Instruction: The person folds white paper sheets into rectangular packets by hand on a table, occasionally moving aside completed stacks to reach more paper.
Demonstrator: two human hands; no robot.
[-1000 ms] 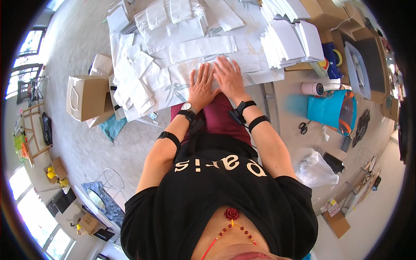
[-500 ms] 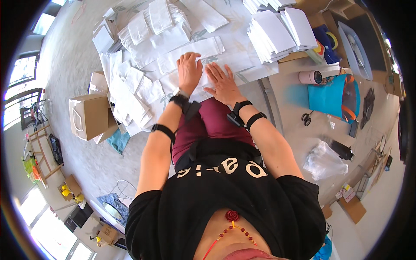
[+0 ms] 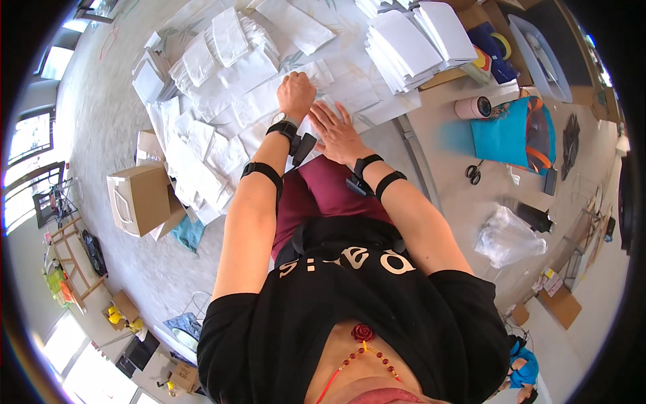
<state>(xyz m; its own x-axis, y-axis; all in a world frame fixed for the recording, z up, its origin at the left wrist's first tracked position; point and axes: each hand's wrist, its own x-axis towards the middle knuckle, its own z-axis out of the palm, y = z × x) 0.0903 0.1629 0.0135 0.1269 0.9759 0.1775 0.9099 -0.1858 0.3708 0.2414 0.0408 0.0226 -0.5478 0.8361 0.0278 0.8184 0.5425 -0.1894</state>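
Observation:
My left hand (image 3: pixel 296 94) is closed, knuckles up, on a white folded paper piece (image 3: pixel 259 104) at the near part of the table. Whatever its fingers hold, if anything, is hidden beneath them. Just to its right, my right hand (image 3: pixel 334 135) lies palm down with its fingers stretched out over the white paper near the table's front edge. Loose white paper pieces (image 3: pixel 202 158) are spread in an overlapping pile on the left. Farther back lies a layered stack of white folded pieces (image 3: pixel 232 44). To the right stand stacks of flat white paper (image 3: pixel 404 50).
Brown cardboard boxes (image 3: pixel 140 196) stand left of the table. On the right are a pink cylinder (image 3: pixel 472 107), a blue bag (image 3: pixel 501 135), black scissors (image 3: pixel 474 174), a clear plastic bag (image 3: pixel 508 236) and a pale blue tray (image 3: pixel 531 54). A person in blue (image 3: pixel 523 363) is partly visible at lower right.
My left hand has curled from partly spread fingers into a closed shape. My right hand has moved slightly left, closer to it. The whole view has shifted a little.

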